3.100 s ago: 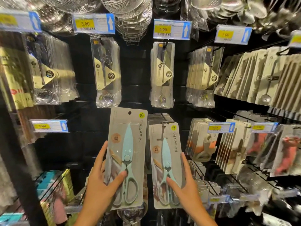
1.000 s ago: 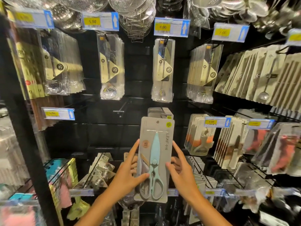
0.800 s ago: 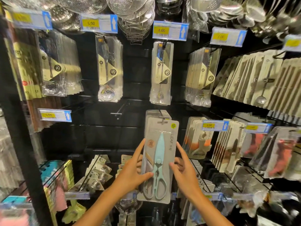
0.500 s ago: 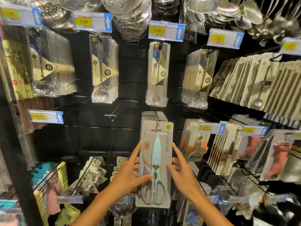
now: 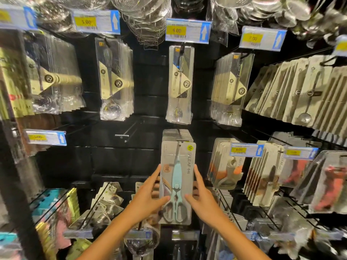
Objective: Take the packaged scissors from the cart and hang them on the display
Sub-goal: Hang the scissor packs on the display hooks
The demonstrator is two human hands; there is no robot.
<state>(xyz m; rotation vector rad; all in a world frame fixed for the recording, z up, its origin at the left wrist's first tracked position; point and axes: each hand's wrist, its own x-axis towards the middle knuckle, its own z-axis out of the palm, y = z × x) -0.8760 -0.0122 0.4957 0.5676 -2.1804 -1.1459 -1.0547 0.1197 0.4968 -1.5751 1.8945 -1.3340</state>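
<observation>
A grey card pack of light-blue scissors hangs upright in the middle of the display, its top slot at the tip of a metal peg. Several identical packs sit behind it on the same peg. My left hand pinches the pack's left edge, thumb on the front and fingers behind. On the right edge, my right hand holds it the same way. The cart is out of view.
An empty peg juts out to the left of the scissors. Bagged spoons hang above, peeler packs to the right, and small packs lie lower left. Blue price tags stick out along the rows.
Three seconds ago each hand held one scissors pack. Now both hands hold a single pack, which has moved up and back against the stack on the peg.
</observation>
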